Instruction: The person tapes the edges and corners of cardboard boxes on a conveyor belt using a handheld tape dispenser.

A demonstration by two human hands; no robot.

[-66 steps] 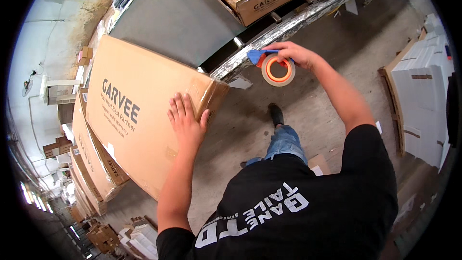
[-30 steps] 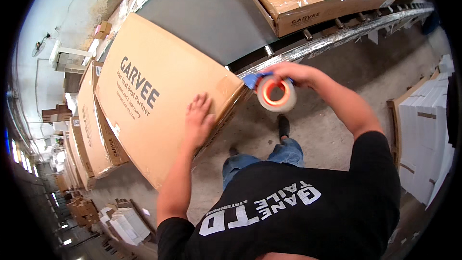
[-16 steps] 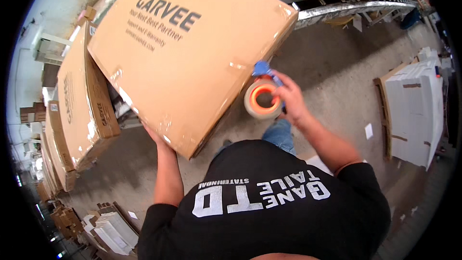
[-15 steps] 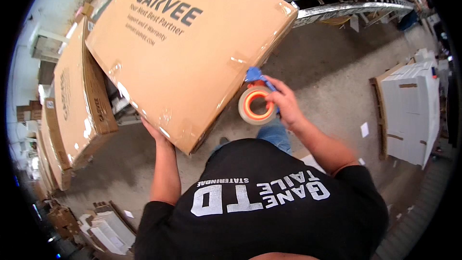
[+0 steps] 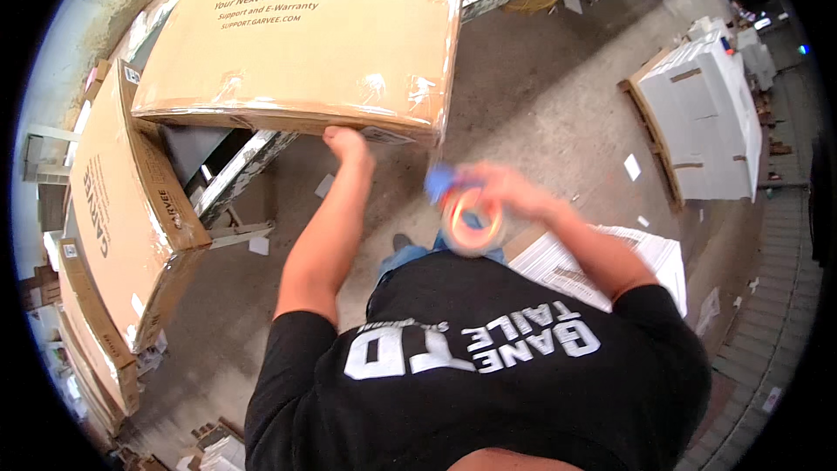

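A large flat cardboard box [image 5: 296, 57], with dark print on top and clear tape along its edges, lies in front of me on a roller conveyor. My left hand [image 5: 349, 146] holds its near side from below, the fingers partly hidden by the box. In my right hand [image 5: 510, 190] is a tape gun [image 5: 443, 181] with a blue head and a roll of clear tape on an orange core. Motion smears this hand and the tool. The tape gun is held just off the box's near right corner, apart from it.
The metal conveyor rail [image 5: 240, 170] runs under the box. More cardboard boxes [image 5: 131, 201] lean at the left. A white stack on a pallet [image 5: 697, 122] stands at the right. A white printed package [image 5: 610, 262] lies beside me, and paper scraps dot the concrete floor [image 5: 540, 96].
The box has turned counterclockwise and farther from me, so one long side now faces me. My left hand has moved right and forward with it. The tape gun has shifted slightly nearer me.
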